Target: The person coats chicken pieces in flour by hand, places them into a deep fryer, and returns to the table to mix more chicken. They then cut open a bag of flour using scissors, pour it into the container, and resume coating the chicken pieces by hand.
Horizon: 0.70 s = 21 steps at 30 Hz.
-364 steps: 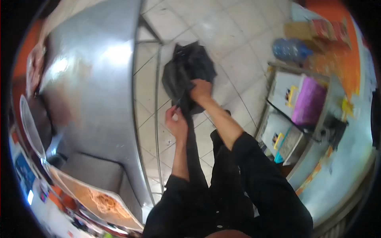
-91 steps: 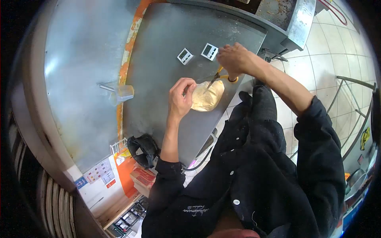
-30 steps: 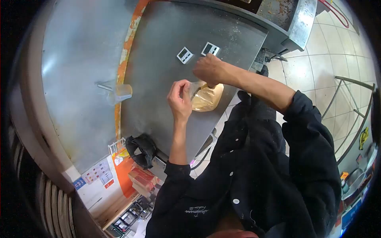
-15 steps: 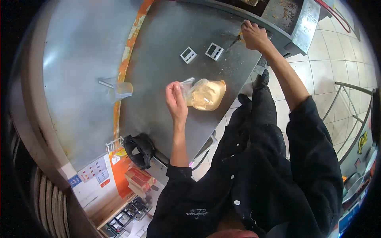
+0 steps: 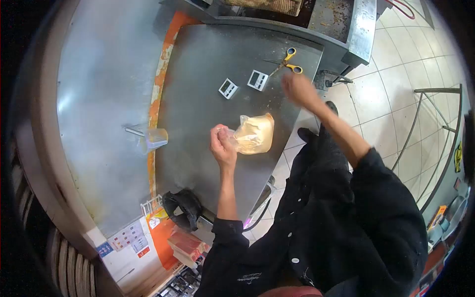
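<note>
My left hand (image 5: 223,145) is closed around the gathered neck of a clear plastic bag (image 5: 256,134). Pale yellow powder-like contents fill the bag, which is over the steel table (image 5: 198,106). My right hand (image 5: 299,89) is smeared by motion near the table's right edge, so its fingers do not show clearly. Just beyond it lie yellow-handled scissors (image 5: 285,61), blades spread apart and pointing left. Two white digital timers, one (image 5: 258,80) beside the scissors and another (image 5: 228,88) further left, rest on the table.
A clear plastic jug (image 5: 156,139) stands at the table's left side, by the orange-edged wall strip. Metal cooking equipment (image 5: 336,24) borders the far end. A black object (image 5: 182,208) sits at the near left corner. Tiled floor (image 5: 383,89) lies to the right.
My right hand has let go of the scissors, which now lie spread on the table, and has moved back toward me. My left hand still grips the bag. The camera view has shifted.
</note>
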{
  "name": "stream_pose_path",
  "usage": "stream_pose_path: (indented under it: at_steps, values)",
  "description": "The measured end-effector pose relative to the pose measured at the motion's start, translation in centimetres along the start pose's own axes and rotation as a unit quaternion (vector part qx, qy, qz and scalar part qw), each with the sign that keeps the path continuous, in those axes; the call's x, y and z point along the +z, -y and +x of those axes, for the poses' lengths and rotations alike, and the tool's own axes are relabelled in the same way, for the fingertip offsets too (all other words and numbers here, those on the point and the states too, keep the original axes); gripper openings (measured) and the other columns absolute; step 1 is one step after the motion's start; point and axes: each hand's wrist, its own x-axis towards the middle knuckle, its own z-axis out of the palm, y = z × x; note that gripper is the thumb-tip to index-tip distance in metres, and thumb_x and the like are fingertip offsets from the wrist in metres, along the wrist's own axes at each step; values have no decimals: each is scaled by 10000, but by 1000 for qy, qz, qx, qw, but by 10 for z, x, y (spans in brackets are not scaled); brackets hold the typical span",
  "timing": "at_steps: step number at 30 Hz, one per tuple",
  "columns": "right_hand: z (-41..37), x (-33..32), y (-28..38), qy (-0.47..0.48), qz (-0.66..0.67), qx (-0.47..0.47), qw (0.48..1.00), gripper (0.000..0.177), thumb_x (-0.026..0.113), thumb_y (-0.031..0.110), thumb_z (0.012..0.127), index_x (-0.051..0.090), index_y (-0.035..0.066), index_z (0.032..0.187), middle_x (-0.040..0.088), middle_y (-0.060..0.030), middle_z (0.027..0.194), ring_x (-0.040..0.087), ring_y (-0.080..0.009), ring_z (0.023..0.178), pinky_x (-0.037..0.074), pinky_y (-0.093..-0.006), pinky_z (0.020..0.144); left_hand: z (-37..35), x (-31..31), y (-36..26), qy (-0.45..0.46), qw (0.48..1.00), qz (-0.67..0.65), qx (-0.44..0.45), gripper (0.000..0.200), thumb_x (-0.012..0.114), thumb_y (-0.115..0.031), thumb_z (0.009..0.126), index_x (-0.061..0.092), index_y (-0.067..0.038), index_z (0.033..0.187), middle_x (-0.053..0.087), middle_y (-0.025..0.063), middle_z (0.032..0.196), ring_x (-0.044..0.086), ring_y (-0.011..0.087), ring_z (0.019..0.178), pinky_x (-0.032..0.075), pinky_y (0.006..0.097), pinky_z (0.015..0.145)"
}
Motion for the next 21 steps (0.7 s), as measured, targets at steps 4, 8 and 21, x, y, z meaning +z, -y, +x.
stream_pose_path:
  at_steps: [4, 8, 21]
  values:
    - [-96, 65, -19, 307, -9, -83, 948, 305, 613, 274, 816, 710, 8, 929, 698, -236, 916, 676, -422, 856, 544, -497, 792, -14, 18, -13, -22, 992, -123, -22, 280, 433, -262, 1063, 521, -8, 987, 552, 54, 863, 508, 122, 703, 441, 278, 639]
    - [-140, 50, 28, 288, 128, 86, 945, 951, 811, 271, 728, 262, 78, 1479, 601, -292, 1172, 610, -449, 1043, 502, -482, 912, -7, 19, -32, -21, 976, -208, -54, 273, 404, -271, 1072, 462, -34, 951, 460, 25, 778, 416, 85, 644, 370, 252, 578]
    - [-132, 83, 64, 30, 121, -89, 988, 1107, 868, 321, 537, 301, 181, 1478, 347, -156, 1479, 404, -412, 1296, 433, -543, 986, -37, -17, -15, -65, 942, -290, -153, 371, 429, -340, 1058, 412, -52, 1292, 514, 124, 1230, 522, 268, 1179, 391, 474, 1084]
